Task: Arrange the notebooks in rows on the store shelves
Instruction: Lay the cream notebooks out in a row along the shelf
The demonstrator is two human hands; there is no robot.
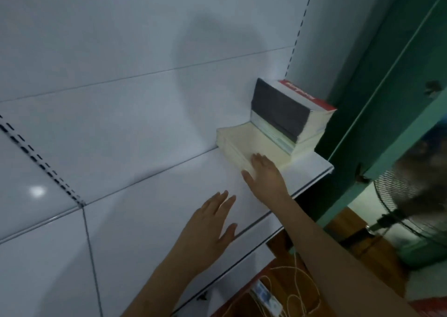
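A tall stack of notebooks (292,116) with a red-and-white top cover stands at the far right end of the white shelf (169,208). Beside it on the left lies a lower cream-coloured stack of notebooks (242,140). My right hand (264,174) rests with straight fingers on the front edge of that low stack. My left hand (210,222) hovers flat and open over the bare shelf surface nearer to me, holding nothing.
The white back panel (121,75) with slotted uprights rises behind the shelf. A green wall (377,75) borders the right end. Below right are a standing fan (411,208), cardboard boxes (355,222) and loose string with more notebooks (266,295).
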